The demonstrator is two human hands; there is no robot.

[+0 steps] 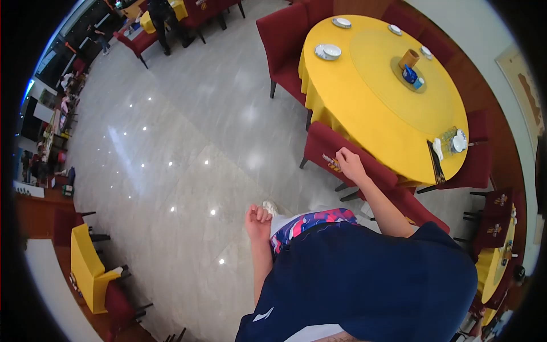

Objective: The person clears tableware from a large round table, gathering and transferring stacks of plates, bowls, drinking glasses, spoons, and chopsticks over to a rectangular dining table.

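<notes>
My left hand [258, 222] hangs over the tiled floor beside my waist, its fingers loosely curled with nothing seen in them. Out in front, my right hand [350, 164] is held with fingers bent, over the back of a dark red chair [376, 165]; whether it touches the chair I cannot tell, and no object shows in it. Past that chair stands a round table with a yellow cloth [364, 102]. Nearest my right hand on it are black chopsticks [435, 162], a white spoon [437, 149] and a white bowl [458, 142].
A stacked plate and bowl [328, 52] sit on the table's far left side. A wooden holder [409, 58] and a blue item [409, 74] stand at its centre. Another red chair [282, 45] is at left. Further off are a person in dark clothes [163, 23] and a yellow-covered table [91, 273].
</notes>
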